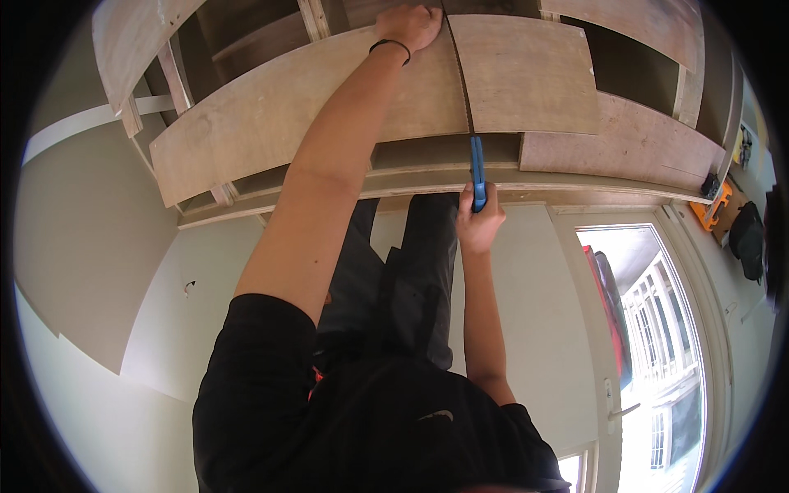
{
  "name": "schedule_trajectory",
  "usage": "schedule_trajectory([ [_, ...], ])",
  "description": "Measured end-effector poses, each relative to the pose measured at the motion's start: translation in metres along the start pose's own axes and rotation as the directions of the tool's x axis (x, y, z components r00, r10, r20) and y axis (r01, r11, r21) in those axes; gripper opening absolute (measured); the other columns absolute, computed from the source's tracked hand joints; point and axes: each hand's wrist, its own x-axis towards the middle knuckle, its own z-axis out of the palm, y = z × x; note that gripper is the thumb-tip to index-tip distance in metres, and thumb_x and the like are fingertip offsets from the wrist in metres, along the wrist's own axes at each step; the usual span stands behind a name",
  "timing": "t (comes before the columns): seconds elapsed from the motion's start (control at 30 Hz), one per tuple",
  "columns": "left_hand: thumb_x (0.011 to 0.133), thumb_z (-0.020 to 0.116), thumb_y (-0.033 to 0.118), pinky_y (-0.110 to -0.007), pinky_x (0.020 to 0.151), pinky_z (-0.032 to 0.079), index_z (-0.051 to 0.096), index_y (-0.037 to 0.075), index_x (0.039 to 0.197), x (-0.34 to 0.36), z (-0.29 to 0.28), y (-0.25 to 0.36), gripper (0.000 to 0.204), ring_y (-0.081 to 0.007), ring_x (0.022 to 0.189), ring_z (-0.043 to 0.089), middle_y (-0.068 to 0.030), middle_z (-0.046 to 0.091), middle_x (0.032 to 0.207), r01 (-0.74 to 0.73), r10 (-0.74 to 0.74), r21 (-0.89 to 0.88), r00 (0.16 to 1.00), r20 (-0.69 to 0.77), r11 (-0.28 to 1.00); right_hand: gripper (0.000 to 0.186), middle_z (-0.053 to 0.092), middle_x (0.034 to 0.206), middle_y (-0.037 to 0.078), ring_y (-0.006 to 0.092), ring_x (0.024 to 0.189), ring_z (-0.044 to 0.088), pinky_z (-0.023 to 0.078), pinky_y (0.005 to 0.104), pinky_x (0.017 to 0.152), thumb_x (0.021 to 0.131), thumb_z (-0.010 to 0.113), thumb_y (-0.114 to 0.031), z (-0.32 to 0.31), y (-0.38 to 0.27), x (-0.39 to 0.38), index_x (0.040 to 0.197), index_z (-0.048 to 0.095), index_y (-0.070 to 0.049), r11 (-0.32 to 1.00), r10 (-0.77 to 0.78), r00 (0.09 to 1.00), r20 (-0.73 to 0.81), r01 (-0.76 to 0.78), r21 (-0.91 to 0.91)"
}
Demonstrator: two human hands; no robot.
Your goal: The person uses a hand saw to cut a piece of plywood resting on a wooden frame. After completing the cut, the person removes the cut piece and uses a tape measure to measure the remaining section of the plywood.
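A long plywood board [230, 135] lies across a wooden framework, and a saw blade [460, 82] runs crosswise through it, beside a shorter right-hand piece [530, 74]. My right hand [481, 209] is closed on the saw's blue handle [477, 152] below the board's near edge. At the top of the view, my left hand [411, 29] grips the board near its far edge, just left of the blade, with its fingertips partly hidden.
Other plywood panels [625, 127] and open frame bays surround the board. My legs [419, 279] show below the frame. At right are a glazed door [657, 345], an orange object [711, 205] and a black bag-like item [744, 242]. Pale walls [99, 222] stand at left.
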Motion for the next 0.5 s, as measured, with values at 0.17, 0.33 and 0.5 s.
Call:
schedule_trajectory([
  [0.17,0.099,0.035,0.04,-0.05,0.098,0.046,0.073,-0.001,0.098,0.002,0.0,-0.001,0.056,-0.0403,0.107,0.064,-0.0238,0.068,0.11,-0.002,0.001,0.038,1.0,0.024,0.999,0.019,0.054,0.06,0.012,0.0258,0.047,0.053,0.047,0.0366,0.049,0.09,0.066,-0.018,0.0,-0.001,0.001,0.089,0.06,0.0,1.0,-0.01,1.0,-0.004,0.01,-0.019],
  [0.33,0.1,0.034,0.04,-0.05,0.099,0.045,0.072,-0.001,0.102,-0.001,-0.003,0.0,0.056,-0.0403,0.11,0.062,-0.0241,0.067,0.114,0.016,-0.016,0.004,0.998,0.061,1.0,0.019,0.055,0.06,0.012,0.0273,0.048,0.054,0.047,0.0372,0.049,0.09,0.067,-0.019,0.001,0.001,-0.001,0.089,0.06,-0.001,0.999,-0.029,0.999,-0.012,0.029,-0.02],
  [0.5,0.1,0.033,0.041,-0.051,0.102,0.043,0.072,-0.002,0.103,0.001,-0.006,0.002,0.057,-0.041,0.114,0.06,-0.0239,0.066,0.116,0.061,-0.056,-0.039,0.992,0.117,0.997,0.019,0.055,0.06,0.013,0.0279,0.048,0.055,0.047,0.0374,0.048,0.09,0.067,-0.019,-0.003,0.002,-0.013,0.087,0.06,-0.001,1.0,-0.023,1.0,-0.003,0.023,0.001],
])
